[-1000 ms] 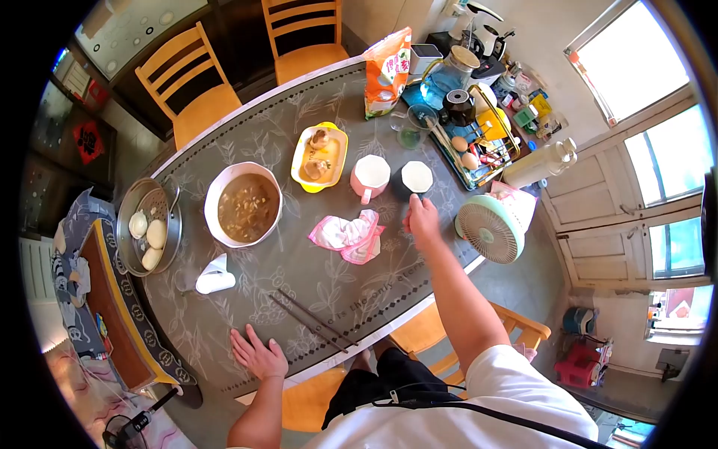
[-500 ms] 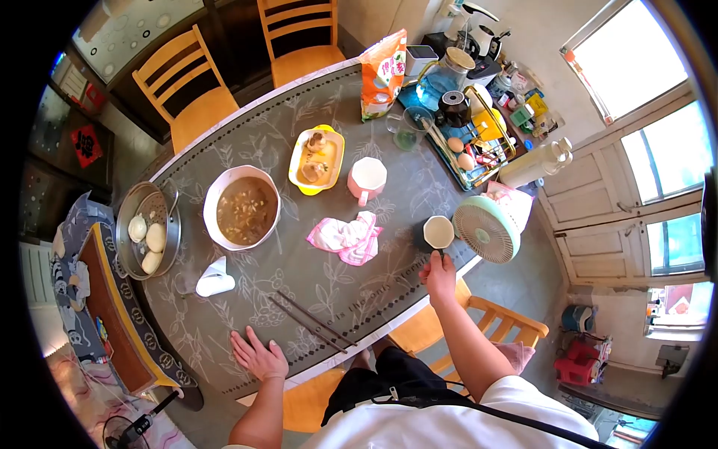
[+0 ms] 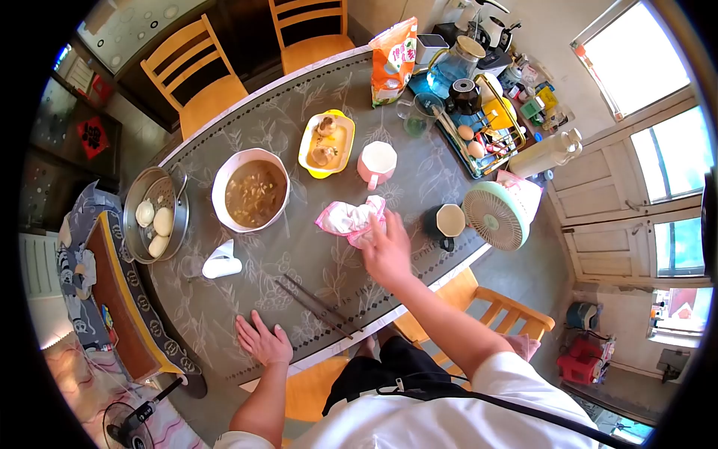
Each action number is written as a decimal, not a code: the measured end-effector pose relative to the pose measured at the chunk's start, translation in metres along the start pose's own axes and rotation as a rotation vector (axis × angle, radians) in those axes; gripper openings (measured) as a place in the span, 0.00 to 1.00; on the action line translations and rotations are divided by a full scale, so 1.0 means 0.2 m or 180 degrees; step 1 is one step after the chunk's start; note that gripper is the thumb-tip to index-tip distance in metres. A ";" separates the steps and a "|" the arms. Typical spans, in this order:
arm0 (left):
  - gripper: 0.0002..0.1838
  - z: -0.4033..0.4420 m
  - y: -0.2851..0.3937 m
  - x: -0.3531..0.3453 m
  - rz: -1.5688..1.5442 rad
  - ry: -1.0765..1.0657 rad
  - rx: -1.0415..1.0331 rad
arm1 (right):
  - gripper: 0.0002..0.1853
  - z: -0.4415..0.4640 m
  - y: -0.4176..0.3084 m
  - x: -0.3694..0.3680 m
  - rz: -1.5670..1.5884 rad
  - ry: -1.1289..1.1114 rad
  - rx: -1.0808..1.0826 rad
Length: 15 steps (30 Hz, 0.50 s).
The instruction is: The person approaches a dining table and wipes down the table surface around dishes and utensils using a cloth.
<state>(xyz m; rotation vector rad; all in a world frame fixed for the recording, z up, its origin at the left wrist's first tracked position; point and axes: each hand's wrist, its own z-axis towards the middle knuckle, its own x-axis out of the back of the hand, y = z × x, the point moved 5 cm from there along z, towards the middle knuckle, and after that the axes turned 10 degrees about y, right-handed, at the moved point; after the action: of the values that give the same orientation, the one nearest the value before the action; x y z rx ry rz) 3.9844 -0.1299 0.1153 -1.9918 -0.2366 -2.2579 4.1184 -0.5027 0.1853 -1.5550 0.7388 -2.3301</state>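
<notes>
My left hand (image 3: 265, 340) lies flat on the dark tablecloth with its fingers spread. Over the right edge of a crumpled pink-and-white cloth (image 3: 345, 219), my right hand (image 3: 387, 251) reaches with fingers stretched out; whether they touch it I cannot tell. A pair of dark chopsticks (image 3: 318, 307) lies between my hands. To the right of my right hand stands a dark mug (image 3: 431, 222) with a pale inside. Beyond the cloth is a pink mug (image 3: 377, 162). A white bowl of brown soup (image 3: 250, 191) sits farther left.
A yellow dish (image 3: 327, 144) holds brown food. At the left, a metal pot (image 3: 178, 224) contains several pale buns. A small fan (image 3: 495, 215) stands at the right edge. Behind are an orange bag (image 3: 393, 63), a glass cup (image 3: 420, 116) and a tray with eggs. Chairs surround the table.
My right hand has let go of the dark mug's handle and moved left to the crumpled cloth. The mug stays on the table. My left hand remains flat; the view has shifted slightly.
</notes>
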 end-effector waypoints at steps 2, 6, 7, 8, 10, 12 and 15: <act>0.42 0.00 0.00 0.00 0.0042 0.0004 0.0004 | 0.31 0.01 0.01 -0.21 -0.0244 -0.0196 0.0441; 0.43 0.00 -0.01 -0.01 0.0035 0.0061 -0.0037 | 0.34 0.07 0.20 -0.31 -0.0893 0.0019 -0.0081; 0.43 -0.01 0.00 0.00 0.0035 0.0058 -0.0038 | 0.35 0.10 0.26 -0.30 -0.1160 0.0225 -0.0439; 0.43 0.00 0.00 0.01 0.0033 0.0074 -0.0043 | 0.36 0.14 0.32 -0.29 -0.1173 0.0373 -0.0740; 0.43 0.00 0.01 0.02 0.0039 0.0012 -0.0003 | 0.37 0.28 0.42 -0.31 -0.1219 0.0627 -0.1223; 0.43 0.01 0.00 0.02 0.0042 0.0015 0.0012 | 0.38 0.46 0.47 -0.31 -0.1138 0.0459 -0.1708; 0.43 0.01 0.01 0.01 0.0022 0.0051 -0.0038 | 0.38 0.64 0.58 -0.36 -0.1065 0.0295 -0.1864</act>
<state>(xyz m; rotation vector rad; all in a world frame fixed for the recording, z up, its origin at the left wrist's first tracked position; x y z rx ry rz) 3.9855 -0.1311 0.1170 -1.9763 -0.2149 -2.2753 4.2560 -0.6031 0.1061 -1.9330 1.3753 -2.5797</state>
